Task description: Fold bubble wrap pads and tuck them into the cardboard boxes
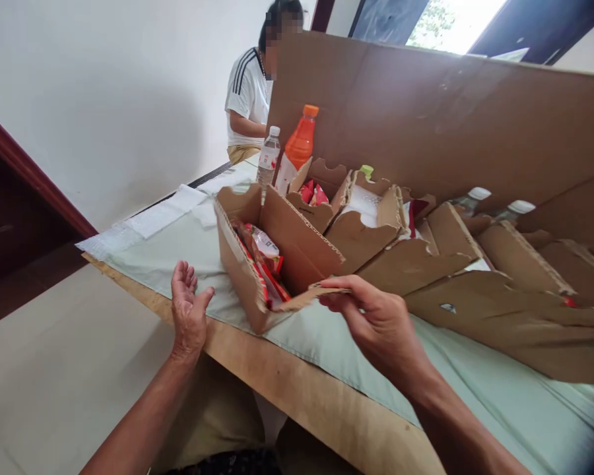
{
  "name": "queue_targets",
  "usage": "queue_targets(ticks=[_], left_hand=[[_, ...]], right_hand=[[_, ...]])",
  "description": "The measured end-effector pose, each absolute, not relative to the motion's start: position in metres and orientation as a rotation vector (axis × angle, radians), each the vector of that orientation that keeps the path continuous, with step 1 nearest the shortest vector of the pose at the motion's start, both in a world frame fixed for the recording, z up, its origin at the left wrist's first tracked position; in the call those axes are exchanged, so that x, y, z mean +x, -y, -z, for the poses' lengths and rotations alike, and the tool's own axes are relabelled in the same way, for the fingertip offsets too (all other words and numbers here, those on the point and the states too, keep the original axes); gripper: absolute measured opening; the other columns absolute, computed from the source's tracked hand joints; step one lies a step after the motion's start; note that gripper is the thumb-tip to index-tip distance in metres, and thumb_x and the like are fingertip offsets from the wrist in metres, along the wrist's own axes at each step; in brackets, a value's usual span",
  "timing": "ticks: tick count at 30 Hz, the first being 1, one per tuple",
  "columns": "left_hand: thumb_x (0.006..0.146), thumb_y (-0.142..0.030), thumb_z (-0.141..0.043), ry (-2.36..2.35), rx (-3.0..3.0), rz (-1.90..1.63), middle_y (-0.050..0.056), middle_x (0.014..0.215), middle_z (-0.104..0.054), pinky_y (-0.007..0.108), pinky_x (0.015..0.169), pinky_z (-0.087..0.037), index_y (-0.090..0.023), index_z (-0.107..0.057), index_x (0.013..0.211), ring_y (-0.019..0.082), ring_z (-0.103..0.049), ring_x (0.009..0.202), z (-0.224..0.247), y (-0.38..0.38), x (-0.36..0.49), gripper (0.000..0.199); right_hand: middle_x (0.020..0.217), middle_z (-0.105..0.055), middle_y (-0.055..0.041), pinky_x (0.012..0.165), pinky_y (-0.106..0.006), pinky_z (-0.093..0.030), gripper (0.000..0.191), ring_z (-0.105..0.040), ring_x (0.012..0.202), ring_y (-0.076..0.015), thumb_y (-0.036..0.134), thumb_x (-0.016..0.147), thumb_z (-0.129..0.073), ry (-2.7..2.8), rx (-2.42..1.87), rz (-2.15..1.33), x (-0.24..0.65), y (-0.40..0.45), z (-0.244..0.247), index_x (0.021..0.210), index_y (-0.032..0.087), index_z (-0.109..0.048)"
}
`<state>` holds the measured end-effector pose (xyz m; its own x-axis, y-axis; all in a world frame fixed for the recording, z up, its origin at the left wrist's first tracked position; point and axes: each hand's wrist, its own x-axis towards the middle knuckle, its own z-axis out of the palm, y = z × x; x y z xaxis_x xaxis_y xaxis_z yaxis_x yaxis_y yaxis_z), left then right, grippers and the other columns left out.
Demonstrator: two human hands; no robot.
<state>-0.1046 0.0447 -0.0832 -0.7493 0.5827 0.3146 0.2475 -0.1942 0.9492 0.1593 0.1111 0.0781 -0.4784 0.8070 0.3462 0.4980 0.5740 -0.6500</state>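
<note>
My right hand (pixel 376 320) pinches the near right edge of an open cardboard box (pixel 242 284). Red and white snack packets (pixel 264 254) lie inside that box, partly hidden by its walls. To the left of the box, my left hand (pixel 188 307) is held up with its fingers apart, holding nothing and not touching the box. Behind the box stand a clear water bottle (pixel 268 158) and a large orange drink bottle (pixel 299 145) with an orange cap.
A row of cardboard compartments (pixel 376 237) extends right, holding packets, bubble wrap and white-capped bottles. Behind it rises a tall cardboard panel (pixel 426 119). White wrap sheets (pixel 165 210) lie on the green tablecloth (pixel 158 254). Beyond the table is a person in a white shirt (pixel 247 95).
</note>
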Motion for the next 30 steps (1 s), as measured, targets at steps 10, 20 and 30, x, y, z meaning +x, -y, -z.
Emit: queue_targets(ticks=[10,20,30], left_hand=[[0.086,-0.033,-0.066,-1.629,1.209,-1.571,0.012,0.159,-0.052,0.052,0.122,-0.046,-0.028,-0.043,0.153,0.033,-0.054,0.145,0.067,-0.006,-0.035,0.071],[0.089,-0.024,-0.056,-1.613,1.367,-1.566,0.011,0.162,-0.047,0.047,0.12,-0.049,-0.027,-0.033,0.157,0.028,-0.05,0.149,0.052,-0.033,0.012,0.071],[0.089,-0.026,-0.059,-2.099,1.861,-1.363,0.014,0.158,-0.053,0.056,0.127,-0.035,-0.019,-0.047,0.152,0.033,-0.046,0.15,0.028,-0.117,-0.095,0.064]], right_hand=[[0.119,-0.076,-0.0125,0.079,-0.037,-0.064,0.071,-0.077,0.1,-0.0258,0.049,0.085,-0.072,1.807,-1.227,-0.682,0.304,-0.078,-0.028,0.15,0.027,-0.053],[0.052,-0.053,-0.0023,0.052,-0.038,-0.052,0.055,-0.058,0.053,-0.0255,0.081,0.076,-0.065,1.956,-1.471,-0.487,0.286,-0.074,0.005,0.077,0.026,-0.068],[0.101,-0.079,-0.0113,0.074,-0.049,-0.061,0.053,-0.076,0.095,-0.0374,0.072,0.079,-0.062,1.607,-1.851,-0.558,0.321,-0.083,0.049,0.106,0.026,-0.064]])
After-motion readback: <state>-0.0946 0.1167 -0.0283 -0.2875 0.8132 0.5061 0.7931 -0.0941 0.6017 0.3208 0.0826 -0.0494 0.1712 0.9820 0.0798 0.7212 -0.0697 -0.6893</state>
